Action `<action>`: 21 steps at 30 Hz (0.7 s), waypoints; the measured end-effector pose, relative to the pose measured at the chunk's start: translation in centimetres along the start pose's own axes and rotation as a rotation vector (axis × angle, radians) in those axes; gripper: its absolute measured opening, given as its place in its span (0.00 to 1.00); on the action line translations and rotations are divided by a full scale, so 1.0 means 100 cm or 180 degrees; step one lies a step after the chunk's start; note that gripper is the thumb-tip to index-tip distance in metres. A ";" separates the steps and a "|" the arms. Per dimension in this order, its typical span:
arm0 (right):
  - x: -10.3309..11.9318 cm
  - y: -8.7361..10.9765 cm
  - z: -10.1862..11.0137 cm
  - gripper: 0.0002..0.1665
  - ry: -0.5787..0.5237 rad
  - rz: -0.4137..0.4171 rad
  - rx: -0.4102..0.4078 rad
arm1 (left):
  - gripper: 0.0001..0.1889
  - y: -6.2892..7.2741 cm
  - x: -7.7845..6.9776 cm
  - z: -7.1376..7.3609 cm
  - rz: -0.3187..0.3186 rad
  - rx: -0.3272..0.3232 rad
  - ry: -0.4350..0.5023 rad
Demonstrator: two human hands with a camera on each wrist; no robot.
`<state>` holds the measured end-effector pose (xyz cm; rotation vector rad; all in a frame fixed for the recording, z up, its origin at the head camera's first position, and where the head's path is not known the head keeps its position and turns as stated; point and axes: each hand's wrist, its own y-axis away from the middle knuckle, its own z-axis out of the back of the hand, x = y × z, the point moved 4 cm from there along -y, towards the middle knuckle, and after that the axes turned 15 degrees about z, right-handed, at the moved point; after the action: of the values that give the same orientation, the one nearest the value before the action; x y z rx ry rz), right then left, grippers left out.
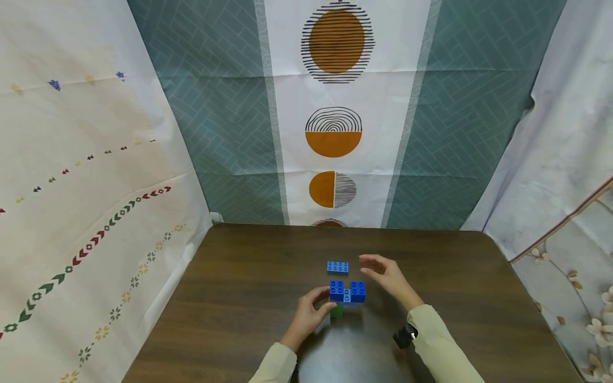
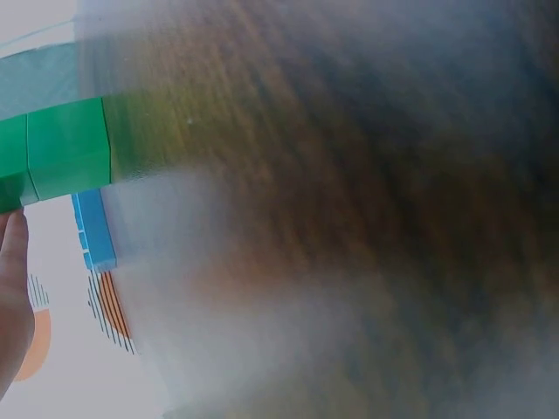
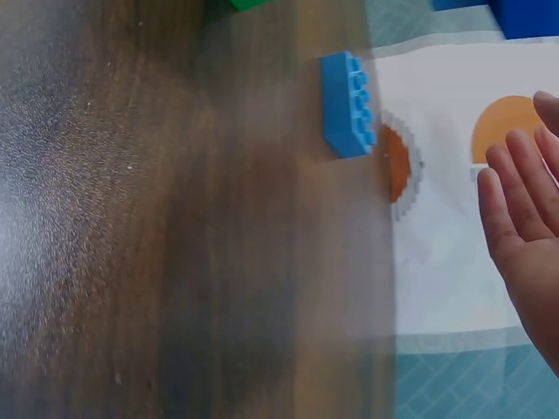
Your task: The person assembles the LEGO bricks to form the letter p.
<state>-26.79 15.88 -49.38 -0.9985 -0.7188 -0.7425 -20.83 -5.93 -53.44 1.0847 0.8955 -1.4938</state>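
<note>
My left hand (image 1: 308,315) pinches the left side of a stack of toy building bricks between thumb and fingers. On top of the stack are two dark blue bricks (image 1: 357,292) with a light blue brick (image 1: 347,297) showing between them. Green bricks (image 2: 70,148) form its underside, seen from below in the left wrist view. My right hand (image 1: 387,277) is held apart from the stack, to its right, with fingers extended and nothing in them. A loose light blue brick (image 1: 337,267) rests on the table beyond the stack, also seen in the right wrist view (image 3: 345,105).
The brown wooden table (image 1: 249,266) runs back to a hanging cloth (image 1: 220,133) with orange and black circle prints. White patterned cloths hang at the left (image 1: 96,186) and right (image 1: 546,186) sides.
</note>
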 end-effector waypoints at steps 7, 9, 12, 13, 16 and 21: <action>-0.025 -0.009 -0.012 0.22 -0.0183 -0.0058 0.0051 | 0.17 0.000 0.000 0.000 -0.0004 0.0043 0.0135; -0.029 -0.010 -0.015 0.22 -0.0234 -0.0091 0.0069 | 0.17 0.000 0.001 -0.001 -0.0005 0.0053 0.0159; -0.041 -0.012 -0.018 0.23 -0.0269 -0.0209 0.0086 | 0.17 -0.005 0.012 -0.004 0.0016 0.0044 0.0158; -0.048 -0.012 -0.019 0.23 -0.0262 -0.0213 0.0083 | 0.17 -0.008 0.017 -0.005 0.0008 0.0041 0.0153; -0.070 -0.014 -0.024 0.24 -0.0226 -0.0251 0.0085 | 0.18 -0.014 0.033 -0.008 0.0005 0.0029 0.0134; -0.092 -0.017 -0.033 0.25 -0.0296 -0.0291 0.0098 | 0.18 -0.016 0.040 -0.008 -0.0040 0.0021 0.0124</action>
<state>-32.63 14.27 -57.23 -0.9822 -0.8587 -0.7659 -22.52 -6.17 -57.51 1.1182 0.9266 -1.4912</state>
